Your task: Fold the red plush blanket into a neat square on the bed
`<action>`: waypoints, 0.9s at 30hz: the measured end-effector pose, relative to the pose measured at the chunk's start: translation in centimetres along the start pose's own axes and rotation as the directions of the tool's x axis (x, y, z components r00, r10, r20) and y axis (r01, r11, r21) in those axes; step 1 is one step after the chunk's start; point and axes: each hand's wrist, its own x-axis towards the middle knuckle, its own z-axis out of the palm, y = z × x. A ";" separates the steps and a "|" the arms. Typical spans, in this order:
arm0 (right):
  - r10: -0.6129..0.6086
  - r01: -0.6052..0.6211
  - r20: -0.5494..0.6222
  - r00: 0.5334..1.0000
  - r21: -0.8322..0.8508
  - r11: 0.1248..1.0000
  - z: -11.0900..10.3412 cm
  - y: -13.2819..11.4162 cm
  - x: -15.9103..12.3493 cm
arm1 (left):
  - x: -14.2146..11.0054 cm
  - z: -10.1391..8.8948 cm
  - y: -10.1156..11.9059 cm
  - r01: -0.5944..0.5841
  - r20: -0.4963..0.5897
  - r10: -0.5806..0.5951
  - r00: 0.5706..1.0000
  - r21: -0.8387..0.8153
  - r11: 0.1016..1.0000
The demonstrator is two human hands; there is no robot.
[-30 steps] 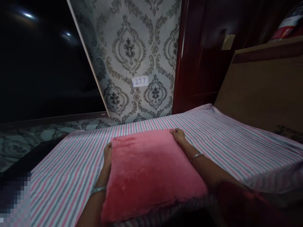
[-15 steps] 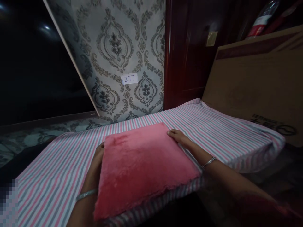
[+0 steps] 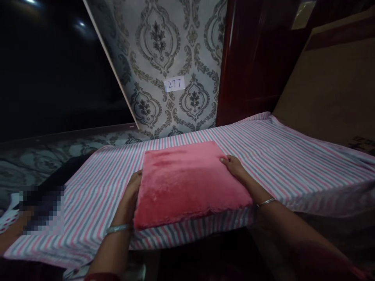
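A square of fuzzy pink plush fabric lies flat at the front part of the striped cloth; whether it is a folded cloth or a cushion cover I cannot tell. My left hand grips its left edge, the fingers partly hidden behind the edge. On the far right side, my right hand pinches the other edge between thumb and fingers. Both wrists wear bangles. The near edge of the plush looks slightly ragged.
A pink, grey and white striped cloth covers the table. Behind it are a dark screen and a wall label reading 277. A cardboard box stands at right. Another person's arm shows at left.
The view has shifted, so the surroundings sit farther right at the left side and more of the table's front shows. The plush square lies flatter, its near edge lower onto the table; both hands keep hold.
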 end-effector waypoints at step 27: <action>-0.122 0.100 0.124 0.985 0.171 0.980 -5.2 3.7 -12.8 | -10.6 -4.2 -2.6 0.000 0.326 -0.053 0.944 0.161 0.987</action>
